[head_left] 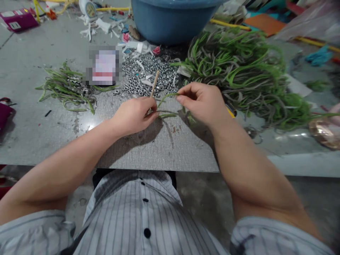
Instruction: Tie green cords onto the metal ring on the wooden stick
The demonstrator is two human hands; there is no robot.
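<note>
My left hand (134, 115) is closed around a thin wooden stick (154, 83) that points up and away from me, and its fingertips also pinch a green strip (166, 115). My right hand (203, 102) is closed in a pinch on the other end of that green strip near its tip (170, 94). Both hands rest over the grey textured mat (159, 148) at the table's front. Just beyond the hands lies a heap of small metal nuts (138, 76).
A big tangle of green and grey strips (247, 74) fills the right. A smaller bunch of green strips (67, 90) lies left, beside a blurred-out card (105, 67). A blue basin (172, 19) stands at the back. A magenta box (18, 19) is far left.
</note>
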